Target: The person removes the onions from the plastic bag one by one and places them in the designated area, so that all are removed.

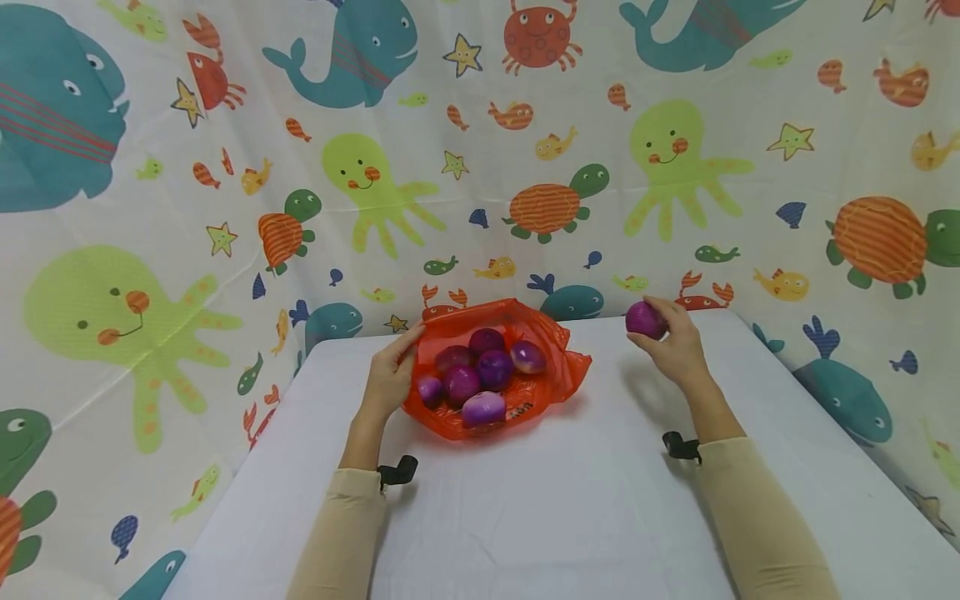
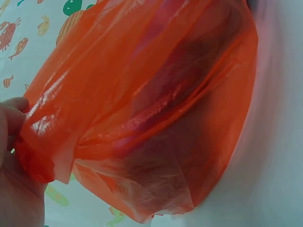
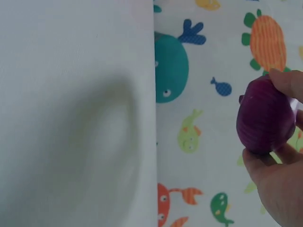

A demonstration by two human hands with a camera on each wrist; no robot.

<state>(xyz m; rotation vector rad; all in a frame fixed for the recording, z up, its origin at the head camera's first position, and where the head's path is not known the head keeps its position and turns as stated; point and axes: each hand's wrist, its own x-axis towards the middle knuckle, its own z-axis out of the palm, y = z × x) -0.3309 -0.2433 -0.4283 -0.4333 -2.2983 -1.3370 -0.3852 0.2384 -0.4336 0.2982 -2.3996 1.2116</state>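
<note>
A thin orange-red plastic bag [image 1: 564, 367] lies on the table with its mouth spread, and several red onions [image 1: 483, 409] sit inside it. My left hand [image 1: 390, 372] grips the bag's left edge. In the left wrist view the thumb and fingers [image 2: 14, 116] pinch the bag's film [image 2: 109, 90], and dark purple shapes show through it. Off to the right, my right hand [image 1: 681, 350] holds one red onion [image 1: 645, 320] above the table. The right wrist view shows that onion [image 3: 265, 116] between curled fingertips, partly covered by the hand.
The table [image 1: 555, 508] is covered in white cloth. A curtain [image 1: 465, 117] printed with sea animals hangs behind it and along both sides. Each wrist wears a small black camera mount, such as the left mount [image 1: 399, 470].
</note>
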